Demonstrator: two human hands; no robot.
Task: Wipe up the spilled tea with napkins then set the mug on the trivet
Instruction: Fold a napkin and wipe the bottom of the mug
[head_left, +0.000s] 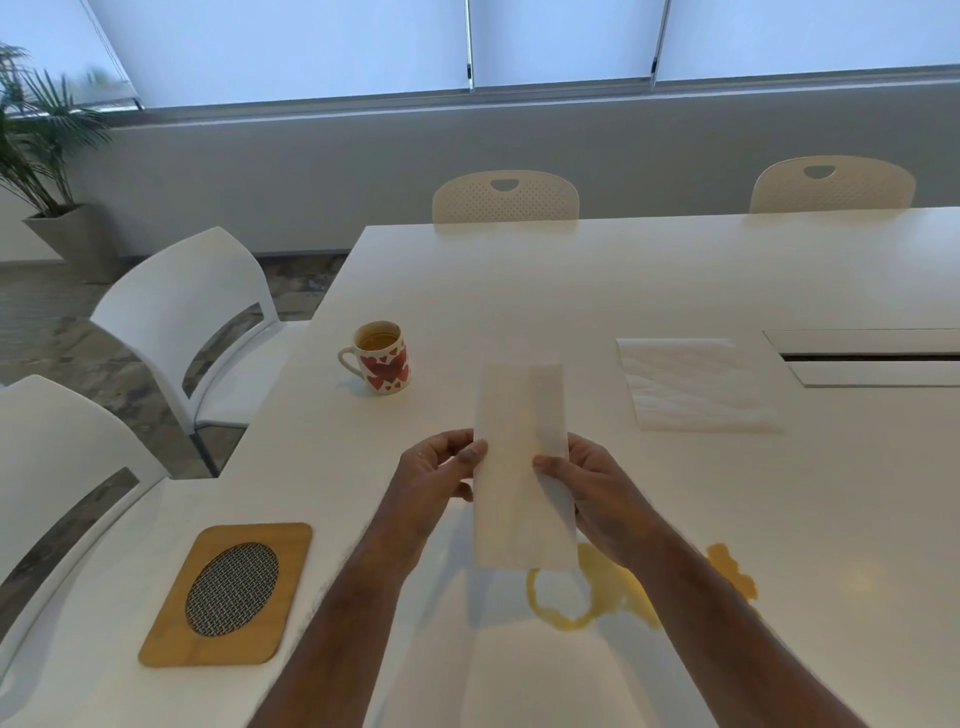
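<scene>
With the left hand (441, 467) and right hand (587, 483) each pinching a long edge of the folded napkin (519, 467) above the tea spill (613, 587) near the bench's (675, 270) front edge, it is best lowered flat and pressed down to soak before wiping inward.

My right forearm lies across the spilled tea (613, 587), so I cannot see how far the puddle runs beneath it, and the folded napkin (519, 457) I hold up covers the puddle's far edge and most of the fingers of my left hand (436, 475) and right hand (597, 488). Both my arms are cut off by the bottom edge. The plant (36, 130) at the far left is blurred and clipped by the frame, as is the near chair (57, 467).
</scene>
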